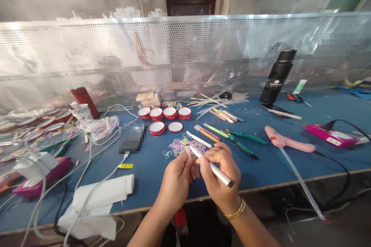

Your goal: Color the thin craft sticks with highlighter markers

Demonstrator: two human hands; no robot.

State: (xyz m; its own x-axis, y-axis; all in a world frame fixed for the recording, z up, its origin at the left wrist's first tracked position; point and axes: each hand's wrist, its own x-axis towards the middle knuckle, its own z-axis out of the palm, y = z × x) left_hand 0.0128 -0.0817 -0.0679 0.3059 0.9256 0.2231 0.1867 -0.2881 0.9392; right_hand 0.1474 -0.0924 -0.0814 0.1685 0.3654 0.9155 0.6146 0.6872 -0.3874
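My right hand (222, 175) is closed round a white stick (213, 168) with a dark tip that points down to the right. My left hand (176, 181) is closed in a pinch on a small flat wooden stick (187, 147) with a green end, held upright against the white stick. Both hands hover over the near edge of the blue table (261, 170). Just beyond them lies a heap of coloured rubber bands (181, 146). Several coloured sticks (207, 133) lie behind my right hand.
Red-rimmed round lids (164, 117) stand in a group behind the bands. Green-handled cutters (242, 141), a pink glue gun (286, 142), a black bottle (277, 77), a phone (132, 138), white cables and a perforated metal screen (185, 50) surround the work spot.
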